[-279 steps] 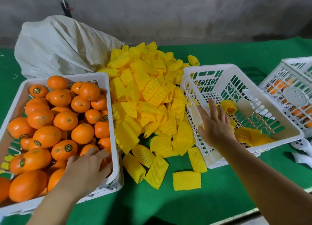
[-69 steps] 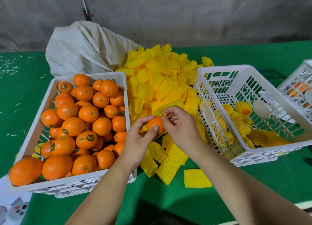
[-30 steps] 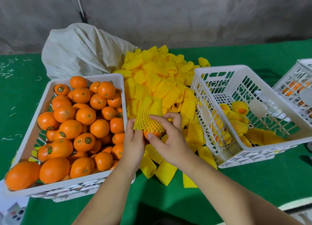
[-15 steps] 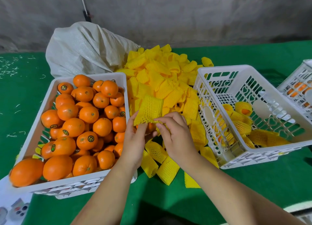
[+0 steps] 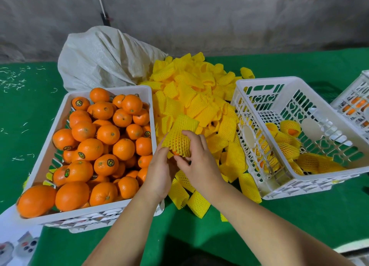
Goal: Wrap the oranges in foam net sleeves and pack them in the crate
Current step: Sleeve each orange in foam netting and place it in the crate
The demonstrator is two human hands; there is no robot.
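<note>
- We held one orange (image 5: 175,152) between our two hands, above the green cloth (image 5: 299,215); only a thin sliver of its orange skin showed at the bottom.
- A yellow foam net sleeve (image 5: 180,138) covered nearly all of it, the mesh stretched over the fruit and its slack upper end standing up and away from us, tilted to the right.
- Our left hand (image 5: 160,174) cupped the fruit from below and from the left, fingers curled against the sleeve.
- Our right hand (image 5: 199,159) gripped the sleeve from the right, its thumb lying over the top of the mesh and its fingers curled under the fruit.
- Just beyond and under our hands lay a heap of loose yellow sleeves (image 5: 199,93), flattened and ribbed, spilling toward us past both wrists.
- Left of our left hand stood a white crate (image 5: 50,151) piled with bare oranges (image 5: 103,137), glossy, several with small round dark stickers.
- Right of our right hand stood a white slotted crate (image 5: 331,125) that held a few wrapped oranges (image 5: 287,143) along its near side.
- A second white basket (image 5: 357,97) showed at the far right edge, with orange fruit behind its slots.
- Beyond the heap, to the left, slumped a pale woven sack (image 5: 103,58).
</note>
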